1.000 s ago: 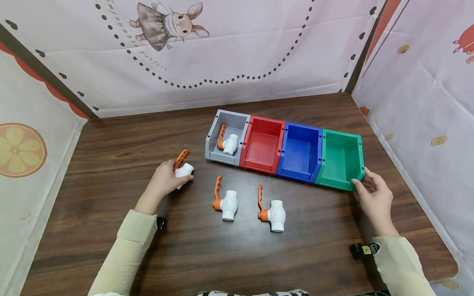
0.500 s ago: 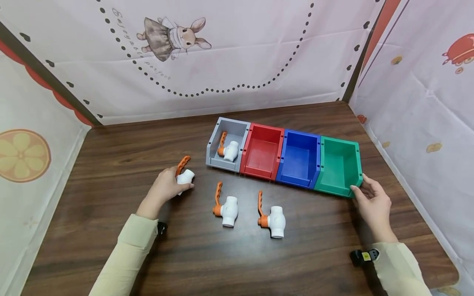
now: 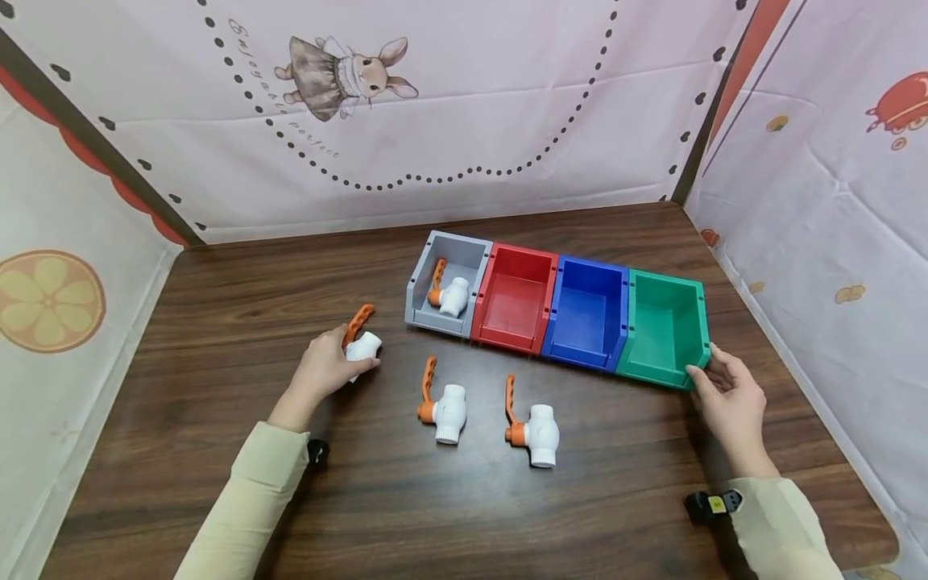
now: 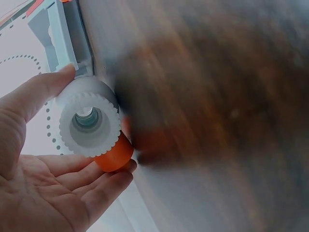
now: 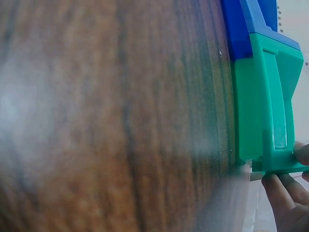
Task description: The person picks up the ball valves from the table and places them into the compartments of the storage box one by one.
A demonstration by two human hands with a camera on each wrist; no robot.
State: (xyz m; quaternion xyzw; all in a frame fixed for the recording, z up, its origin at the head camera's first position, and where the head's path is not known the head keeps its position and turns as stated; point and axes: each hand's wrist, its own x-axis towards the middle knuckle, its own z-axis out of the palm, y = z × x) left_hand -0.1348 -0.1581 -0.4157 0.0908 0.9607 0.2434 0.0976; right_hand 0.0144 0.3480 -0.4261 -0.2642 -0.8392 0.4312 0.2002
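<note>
My left hand grips a white ball valve with an orange lever, at the left of the table. In the left wrist view the thumb lies on the white body and the fingers reach under its orange cap. At the right, my right hand pinches the front right corner of the green bin, thumb on the front and fingers around the side. Two more ball valves, a left one and a right one, lie before the bins with levers pointing away.
Left of the green bin, joined in a row, are a blue bin, a red bin and a grey bin. Another ball valve lies in the grey one. Printed cloth walls the table at the back and sides.
The whole head view has shifted slightly downward in the frame as the camera tilted. Both hands keep their holds, and the valves and bins stay in place on the table.
</note>
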